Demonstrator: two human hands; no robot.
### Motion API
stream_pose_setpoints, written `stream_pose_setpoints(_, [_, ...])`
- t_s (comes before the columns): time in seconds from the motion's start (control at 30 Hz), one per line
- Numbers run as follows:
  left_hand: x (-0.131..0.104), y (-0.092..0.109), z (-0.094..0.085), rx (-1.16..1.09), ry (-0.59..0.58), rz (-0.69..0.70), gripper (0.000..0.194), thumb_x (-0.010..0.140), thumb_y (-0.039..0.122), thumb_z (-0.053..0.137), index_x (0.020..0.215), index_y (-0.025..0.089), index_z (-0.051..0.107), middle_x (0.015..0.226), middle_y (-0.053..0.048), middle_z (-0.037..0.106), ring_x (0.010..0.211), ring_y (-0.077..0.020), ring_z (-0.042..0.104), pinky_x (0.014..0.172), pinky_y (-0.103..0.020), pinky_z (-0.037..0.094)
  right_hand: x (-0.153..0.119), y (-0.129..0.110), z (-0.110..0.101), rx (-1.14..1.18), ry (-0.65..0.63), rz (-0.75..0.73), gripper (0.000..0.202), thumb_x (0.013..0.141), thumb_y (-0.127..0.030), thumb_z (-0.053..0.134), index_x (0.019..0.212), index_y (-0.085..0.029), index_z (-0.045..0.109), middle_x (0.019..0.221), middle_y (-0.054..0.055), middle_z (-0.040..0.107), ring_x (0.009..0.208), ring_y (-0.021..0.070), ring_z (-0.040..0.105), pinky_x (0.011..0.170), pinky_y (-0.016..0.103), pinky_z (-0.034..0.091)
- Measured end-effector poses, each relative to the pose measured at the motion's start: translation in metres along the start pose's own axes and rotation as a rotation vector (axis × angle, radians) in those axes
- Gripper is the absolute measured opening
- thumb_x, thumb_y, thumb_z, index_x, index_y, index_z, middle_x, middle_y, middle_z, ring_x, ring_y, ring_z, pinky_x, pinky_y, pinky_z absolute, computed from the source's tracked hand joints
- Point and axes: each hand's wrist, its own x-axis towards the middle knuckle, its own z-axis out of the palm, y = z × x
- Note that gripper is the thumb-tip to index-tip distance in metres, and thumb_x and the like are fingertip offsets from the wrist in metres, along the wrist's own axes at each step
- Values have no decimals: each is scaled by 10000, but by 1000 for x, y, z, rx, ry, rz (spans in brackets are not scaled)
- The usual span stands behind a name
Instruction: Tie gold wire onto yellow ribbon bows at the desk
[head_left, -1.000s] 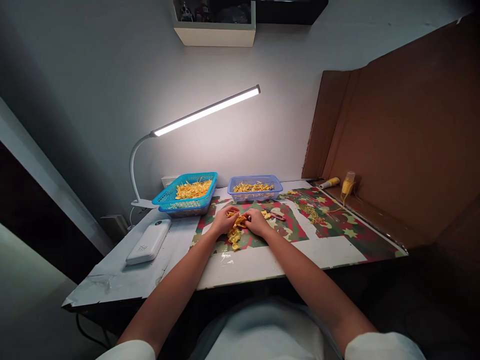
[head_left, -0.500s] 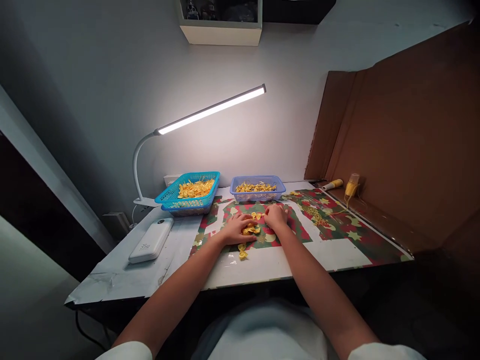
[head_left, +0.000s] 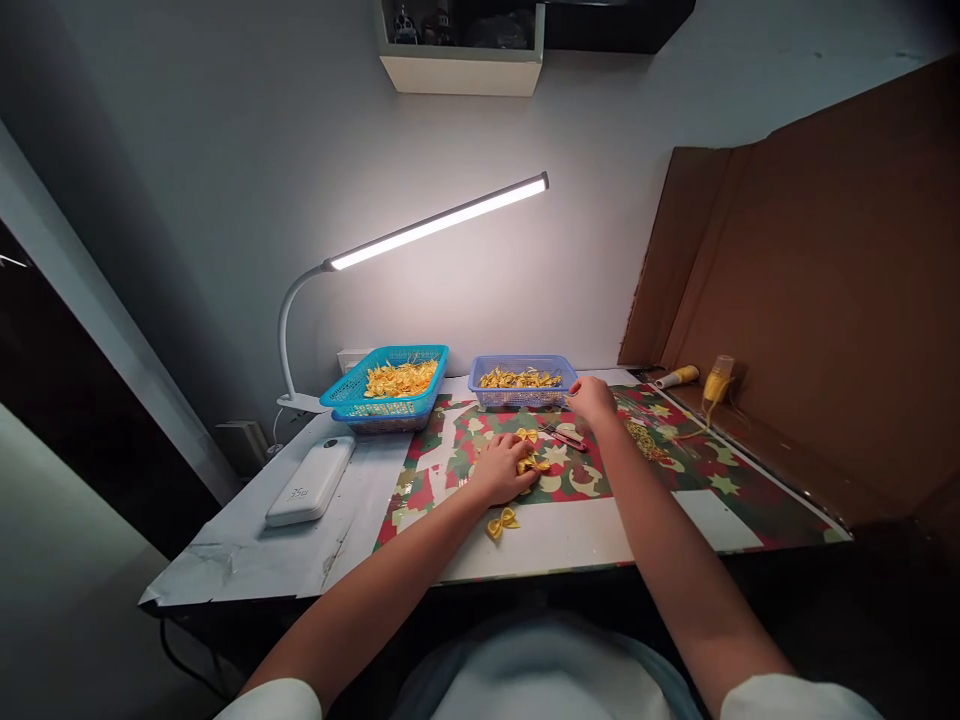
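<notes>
My left hand [head_left: 502, 470] lies low on the patterned table cover, fingers stretched out and touching yellow ribbon bows [head_left: 535, 465]. Another yellow bow [head_left: 501, 523] sits on the white strip nearer to me. Beside the right front corner of the purple basket [head_left: 517, 398] is my right hand [head_left: 594, 400], its fingers drawn together in a pinch; what is between them, if anything, is too small to make out. Thread snips with pinkish handles [head_left: 566, 438] rest on the cover between the two hands. Yellow bow pieces with thin tails fill the purple basket.
At the back left, a blue basket [head_left: 349, 392] of yellow pieces is stacked on another. A white power bank [head_left: 311, 482] and a clip lamp [head_left: 289, 340] are on the left. Yellow cord [head_left: 645, 440] lies right, near a yellow-wrapped bottle [head_left: 718, 380] and a cardboard wall [head_left: 810, 300].
My right hand has moved away from the bows, right and back towards the purple basket's corner, uncovering the snips. My left hand stays at the bows. The view has shifted slightly.
</notes>
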Motion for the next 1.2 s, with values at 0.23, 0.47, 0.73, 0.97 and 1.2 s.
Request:
stream_pose_setpoints(0.23, [3,-7,-2,68,28,-180,390,809,482,516,1104,240,595,1188,-85,547,1122,-303,451,960,-448,353,41,26,-61,-34,-49,25,180,546,-111,788,661,-157,658,725,68,664,686,179,610,602,258,431])
stream_pose_setpoints(0.47, [1,-2,-4,90,58,-283,417,803,494,504,1084,196,586,1177,-129,539,1114,-336,450,931,-476,358,31,-18,-39,274,8,-306,173,607,-111,742,743,-159,646,716,13,658,665,125,595,656,237,467])
stream_pose_setpoints(0.73, [-2,-9,-3,45,50,-110,423,828,515,483,1097,211,603,1192,-108,562,1157,-320,436,980,-475,321,-5,-63,76,660,-371,-459,132,761,-241,625,855,-149,632,875,58,684,755,135,623,657,241,491])
stream_pose_setpoints(0.97, [1,-10,-15,-72,48,-130,490,854,520,427,1242,241,535,1195,-82,597,1142,-296,466,945,-442,373,11,51,36,82,-386,-290,95,654,-226,712,633,-155,652,674,44,675,628,151,599,563,227,416])
stream_pose_setpoints(1.2, [-3,-13,-14,-70,-20,-84,492,832,539,451,1213,246,556,1296,-79,548,1196,-325,437,974,-497,344,15,82,27,-49,-310,-240,78,738,-231,636,714,-160,661,739,59,683,687,170,603,619,251,417])
